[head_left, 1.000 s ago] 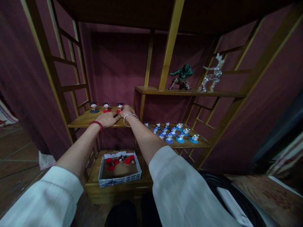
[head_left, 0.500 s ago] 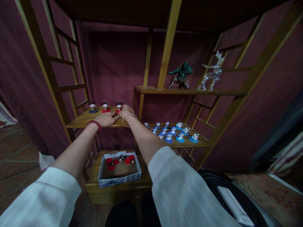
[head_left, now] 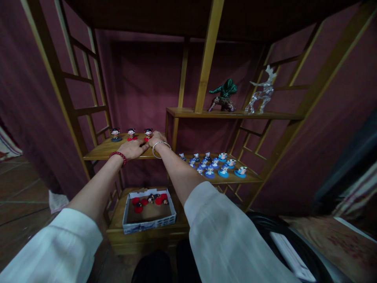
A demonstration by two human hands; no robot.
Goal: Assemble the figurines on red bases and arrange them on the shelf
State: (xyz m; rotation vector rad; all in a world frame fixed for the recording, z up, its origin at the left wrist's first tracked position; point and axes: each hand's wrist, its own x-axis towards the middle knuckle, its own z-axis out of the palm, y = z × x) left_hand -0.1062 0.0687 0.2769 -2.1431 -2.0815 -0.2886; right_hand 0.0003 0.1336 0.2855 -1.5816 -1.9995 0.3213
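Note:
Three small doll figurines with black hair buns stand in a row on the left wooden shelf. The left figurine has a dark base; the middle figurine and the right figurine have red ones. My right hand, wearing a silver bangle, is closed at the right side of the right figurine, its fingertips partly hidden. Just in front of the row, my left hand, with a red bead bracelet, lies low over the shelf's front part, fingers stretched toward my right hand.
Below, an open cardboard box holds several red-and-black figurines. Several blue and purple figurines stand on the right shelf. Above them, a green hooded statue and a clear deer stand near a wooden upright.
Both hands stay almost in the same place by the right figurine. The view has shifted very slightly; the figurines have not visibly moved.

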